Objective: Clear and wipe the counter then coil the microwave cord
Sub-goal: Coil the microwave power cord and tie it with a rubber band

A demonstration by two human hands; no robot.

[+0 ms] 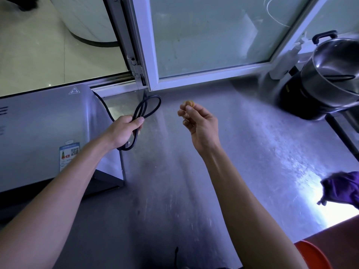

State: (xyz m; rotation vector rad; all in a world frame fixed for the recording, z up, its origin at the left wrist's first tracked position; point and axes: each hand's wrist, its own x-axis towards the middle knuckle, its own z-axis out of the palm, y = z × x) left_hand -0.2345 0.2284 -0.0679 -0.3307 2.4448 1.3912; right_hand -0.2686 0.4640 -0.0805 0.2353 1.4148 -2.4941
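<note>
Your left hand grips the looped black cord beside the microwave, its loops running near to far. Your right hand, just right of it above the desk, pinches a small yellow band, ready to bind the loops.

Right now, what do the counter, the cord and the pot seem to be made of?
Counter: likely stainless steel, brushed finish, shown by fine scratches and soft glare.
Cord, gripped by the left hand: black rubber or plastic sheath, smooth, bending into loops.
Pot: polished metal, probably steel, with mirror reflections.
</note>
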